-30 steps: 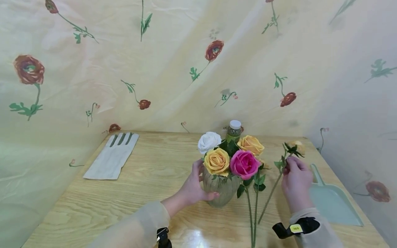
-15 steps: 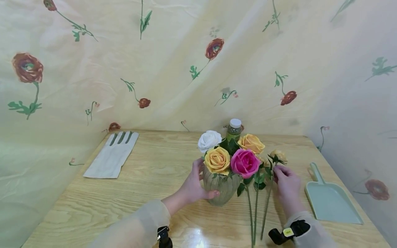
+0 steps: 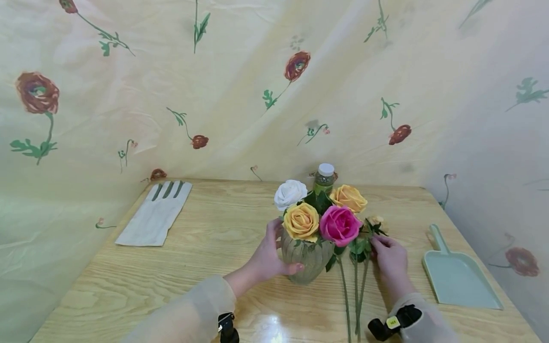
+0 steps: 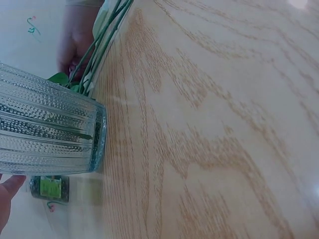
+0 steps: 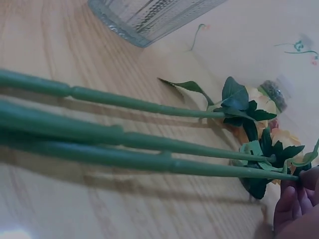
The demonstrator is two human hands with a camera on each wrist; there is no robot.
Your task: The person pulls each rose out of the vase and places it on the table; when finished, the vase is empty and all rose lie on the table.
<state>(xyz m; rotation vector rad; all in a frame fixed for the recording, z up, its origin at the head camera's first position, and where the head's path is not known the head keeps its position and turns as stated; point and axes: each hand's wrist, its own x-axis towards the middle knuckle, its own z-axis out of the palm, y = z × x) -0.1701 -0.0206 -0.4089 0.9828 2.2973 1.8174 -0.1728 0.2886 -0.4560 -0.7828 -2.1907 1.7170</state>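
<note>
My left hand [image 3: 268, 259] grips the side of a ribbed clear glass vase [image 3: 306, 269], its thumb across the front. White [image 3: 290, 194], yellow [image 3: 301, 221], orange-yellow [image 3: 348, 197] and pink [image 3: 340, 225] roses cluster over the vase's top. In the right wrist view, my right hand [image 5: 301, 206] pinches a long green rose stem [image 5: 224, 172] just under its head. That pale yellow rose [image 3: 376, 222] is right of the vase in the head view. Two more stems [image 3: 345, 295] lie beside it on the table, their heads partly hidden behind the pink rose.
A jar with a white lid [image 3: 324, 178] stands behind the vase. At the right lies a pale green dustpan [image 3: 463, 278]. A white glove-shaped cloth [image 3: 154, 219] with dark stripes rests at the table's [image 3: 206, 267] left back. Floral sheeting [image 3: 240, 95] hangs behind.
My right hand has moved left with the pale yellow rose, bringing it down alongside the other two stems. My left hand stays on the vase. The dustpan is fully uncovered now.
</note>
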